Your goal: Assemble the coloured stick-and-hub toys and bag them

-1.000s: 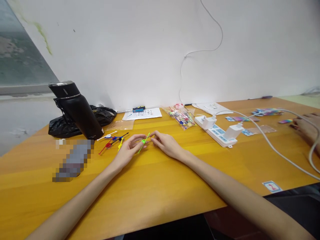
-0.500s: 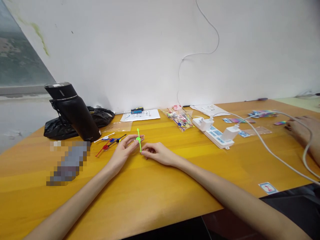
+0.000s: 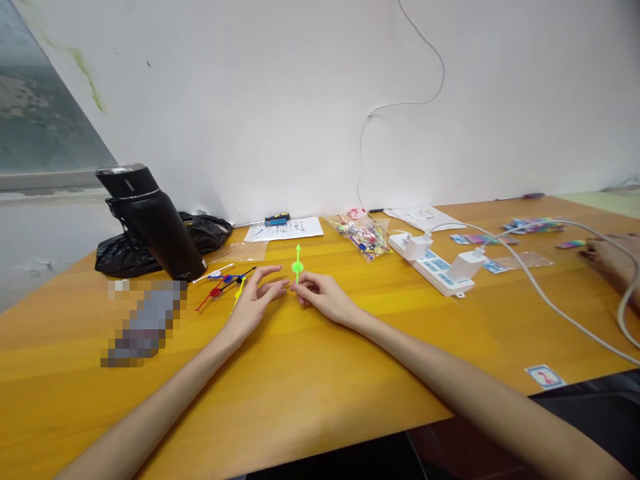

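A bright green plastic arrow spinner [image 3: 297, 267], with a round hub at its middle, points upward above the table. My right hand [image 3: 325, 297] pinches its lower end between thumb and fingertips. Just left of it, my left hand [image 3: 257, 297] is open, fingers and thumb apart, with nothing between them. Beyond my left wrist several similar spinners lie in a loose pile: a red one [image 3: 215, 293], a yellow one [image 3: 240, 291], and blue, black and white ones.
A black bottle [image 3: 157, 227] stands at the left beside a black plastic bag [image 3: 117, 257]. Behind lie a screwdriver [image 3: 276, 220] and a bag of coloured parts [image 3: 365, 235]. A power strip [image 3: 443, 273] with white cables sits right. Another person's hand [image 3: 617, 257] is at the far right.
My left hand has let go of the green spinner and opened. My right hand now holds the spinner alone, slightly farther right and more upright. The view has shifted a little.
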`<state>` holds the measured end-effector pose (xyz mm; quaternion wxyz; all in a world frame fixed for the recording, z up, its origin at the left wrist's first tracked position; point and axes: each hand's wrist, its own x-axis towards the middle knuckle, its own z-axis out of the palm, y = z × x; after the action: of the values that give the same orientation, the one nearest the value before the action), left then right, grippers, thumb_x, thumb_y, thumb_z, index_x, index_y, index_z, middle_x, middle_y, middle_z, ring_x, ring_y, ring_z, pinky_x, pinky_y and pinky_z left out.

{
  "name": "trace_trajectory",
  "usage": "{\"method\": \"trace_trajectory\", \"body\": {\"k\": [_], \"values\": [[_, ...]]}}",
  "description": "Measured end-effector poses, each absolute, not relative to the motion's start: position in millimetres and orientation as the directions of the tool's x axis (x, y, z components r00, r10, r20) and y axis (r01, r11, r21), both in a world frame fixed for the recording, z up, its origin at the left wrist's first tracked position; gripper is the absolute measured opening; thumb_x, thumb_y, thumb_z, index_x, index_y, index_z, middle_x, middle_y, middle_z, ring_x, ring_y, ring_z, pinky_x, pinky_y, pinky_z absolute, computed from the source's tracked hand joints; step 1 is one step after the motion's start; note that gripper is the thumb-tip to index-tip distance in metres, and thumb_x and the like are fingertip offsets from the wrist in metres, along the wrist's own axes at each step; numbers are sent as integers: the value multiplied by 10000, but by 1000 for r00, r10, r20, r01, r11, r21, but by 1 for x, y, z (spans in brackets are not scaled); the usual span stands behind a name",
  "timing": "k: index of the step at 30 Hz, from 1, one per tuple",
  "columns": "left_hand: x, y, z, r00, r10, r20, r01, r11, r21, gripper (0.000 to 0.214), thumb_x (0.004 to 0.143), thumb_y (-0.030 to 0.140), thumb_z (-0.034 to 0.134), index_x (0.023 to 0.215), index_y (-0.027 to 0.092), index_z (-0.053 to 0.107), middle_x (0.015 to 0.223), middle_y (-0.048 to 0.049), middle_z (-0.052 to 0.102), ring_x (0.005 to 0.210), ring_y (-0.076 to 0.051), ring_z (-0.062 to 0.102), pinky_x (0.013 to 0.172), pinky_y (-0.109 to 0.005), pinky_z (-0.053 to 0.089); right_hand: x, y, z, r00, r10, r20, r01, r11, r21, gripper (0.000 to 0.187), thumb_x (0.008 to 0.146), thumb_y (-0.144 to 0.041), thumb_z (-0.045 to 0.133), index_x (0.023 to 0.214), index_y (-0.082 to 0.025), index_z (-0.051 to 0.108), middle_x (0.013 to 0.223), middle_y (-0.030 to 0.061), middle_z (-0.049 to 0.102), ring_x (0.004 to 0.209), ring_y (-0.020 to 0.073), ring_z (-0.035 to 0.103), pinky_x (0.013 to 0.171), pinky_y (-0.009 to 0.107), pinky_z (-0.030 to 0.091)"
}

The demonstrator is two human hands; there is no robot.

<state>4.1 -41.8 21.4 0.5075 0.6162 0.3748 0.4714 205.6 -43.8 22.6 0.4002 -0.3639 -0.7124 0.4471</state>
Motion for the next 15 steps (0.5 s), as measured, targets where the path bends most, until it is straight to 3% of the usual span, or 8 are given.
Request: {"method": "trace_trajectory", "body": {"k": [6, 10, 15], "values": [[1, -40, 16, 276, 940, 202, 108, -239, 965, 339, 903, 429, 650, 1170, 232, 581, 1232, -73, 673, 1095, -220, 672, 992, -374, 521, 209, -45, 23, -448, 862, 236, 318, 401, -859, 312, 1014, -440, 507, 865, -177, 587, 719, -1, 640, 668, 133, 585, 671, 236, 426], [3, -43, 19, 240, 927, 287, 186, -334, 924, 297, 907, 449, 644, 1107, 232, 605, 1223, -58, 633, 990, -189, 635, 860, -303, 525, 206, -52, 26, -572, 778, 261, 448, 563, -695, 285, 1019, -402, 511, 868, -180, 607, 751, -4, 650, 659, 126, 547, 646, 229, 376], [3, -43, 22, 267, 898, 350, 290, -421, 860, 245, 967, 437, 557, 1014, 223, 666, 1116, -51, 617, 1043, -203, 604, 868, -284, 498, 206, -54, 28, -614, 737, 281, 479, 632, -609, 268, 1029, -363, 498, 885, -182, 633, 783, 1, 654, 677, 125, 543, 654, 225, 366]]}}
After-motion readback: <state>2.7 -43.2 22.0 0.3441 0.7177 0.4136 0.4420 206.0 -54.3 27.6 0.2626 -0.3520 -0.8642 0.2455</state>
